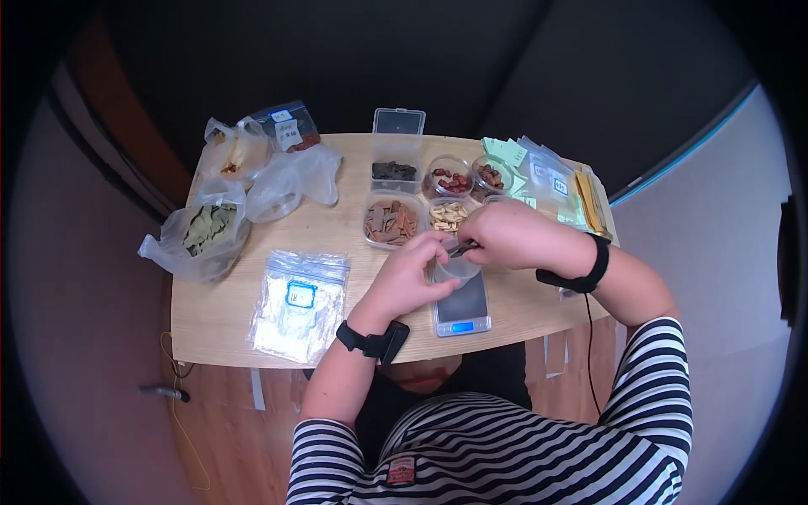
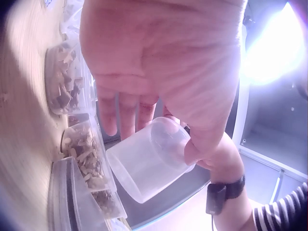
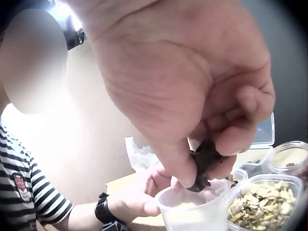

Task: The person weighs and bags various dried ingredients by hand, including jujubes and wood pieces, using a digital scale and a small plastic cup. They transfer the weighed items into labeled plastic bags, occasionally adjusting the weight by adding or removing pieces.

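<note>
My left hand (image 1: 404, 282) holds a translucent plastic cup (image 1: 459, 269) between thumb and fingers, above a small digital scale (image 1: 465, 305) with a lit blue display. At the cup's mouth is my right hand (image 1: 515, 236), pinching a dark, wrinkled dried piece (image 3: 206, 162) between thumb and fingertips. The right wrist view shows this piece right over the rim. In the left wrist view the cup (image 2: 147, 161) looks see-through, with the thumb along its side. Just beyond the hands sits a tub of pale dried slices (image 1: 448, 215).
Behind stand a tub of brown bark-like strips (image 1: 391, 222), a lidded box of dark pieces (image 1: 394, 172) and round jars of red dried fruit (image 1: 451, 182) and brown pieces (image 1: 490, 177). Leaf-filled plastic bag (image 1: 209, 231) and zip bags (image 1: 299, 307) lie left; green slips (image 1: 505, 153) and packets right.
</note>
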{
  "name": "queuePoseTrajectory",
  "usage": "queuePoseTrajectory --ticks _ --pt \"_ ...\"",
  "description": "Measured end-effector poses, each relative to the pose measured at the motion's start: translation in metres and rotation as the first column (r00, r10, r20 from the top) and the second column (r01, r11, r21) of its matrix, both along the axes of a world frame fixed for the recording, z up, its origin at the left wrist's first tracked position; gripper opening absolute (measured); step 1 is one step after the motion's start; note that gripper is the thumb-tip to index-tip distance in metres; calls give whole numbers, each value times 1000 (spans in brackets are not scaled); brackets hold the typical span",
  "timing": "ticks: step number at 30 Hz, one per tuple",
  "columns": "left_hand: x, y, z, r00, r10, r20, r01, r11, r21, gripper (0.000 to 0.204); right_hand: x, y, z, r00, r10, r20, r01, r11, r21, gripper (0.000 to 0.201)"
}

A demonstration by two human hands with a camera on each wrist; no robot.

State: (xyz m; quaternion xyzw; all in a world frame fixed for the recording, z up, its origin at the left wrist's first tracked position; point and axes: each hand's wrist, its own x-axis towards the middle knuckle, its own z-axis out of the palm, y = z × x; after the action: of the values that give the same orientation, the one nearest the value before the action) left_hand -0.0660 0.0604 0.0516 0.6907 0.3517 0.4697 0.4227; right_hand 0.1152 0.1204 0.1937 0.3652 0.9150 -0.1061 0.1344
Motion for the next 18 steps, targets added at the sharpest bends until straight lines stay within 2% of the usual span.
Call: queuePoseTrajectory --ticks 1,5,6,8,11,13,15,16,17,18 --pt "0 0 -1 1000 -15 -24 15 1000 7 33 0 -1 -5 998 5 64 -6 1000 18 22" --pt "-1 1 0 1000 -22 0 22 999 -32 33 -3 -2 -5 996 11 86 -9 1000 -25 26" --pt "-2 1 -2 1000 -16 -8 16 1000 9 34 -2 -1 -5 996 17 86 -15 999 -29 26" --pt "-1 1 -2 1000 -4 -16 5 999 42 34 3 1 -6 1000 -2 -14 2 1000 -22 28" --pt "-2 0 1 999 -45 -28 45 999 0 35 -2 19 -1 999 -25 -47 23 999 -44 24" --pt "-1 1 0 997 -70 -44 72 996 48 36 -7 37 -10 997 -34 -73 29 997 -70 24" --pt "0 3 -5 995 -80 -53 83 994 64 36 -22 52 -20 978 -29 -206 11 996 -86 26" --pt "1 3 -7 994 -94 -63 99 992 82 36 -34 57 -22 992 -21 -125 10 996 -89 31" --pt "1 4 -7 994 -89 -64 94 992 79 36 -41 63 -31 992 -16 -127 5 996 -92 31" --pt "1 3 -8 992 -108 -58 112 991 74 35 -48 70 -45 982 87 -166 -97 994 -55 34"
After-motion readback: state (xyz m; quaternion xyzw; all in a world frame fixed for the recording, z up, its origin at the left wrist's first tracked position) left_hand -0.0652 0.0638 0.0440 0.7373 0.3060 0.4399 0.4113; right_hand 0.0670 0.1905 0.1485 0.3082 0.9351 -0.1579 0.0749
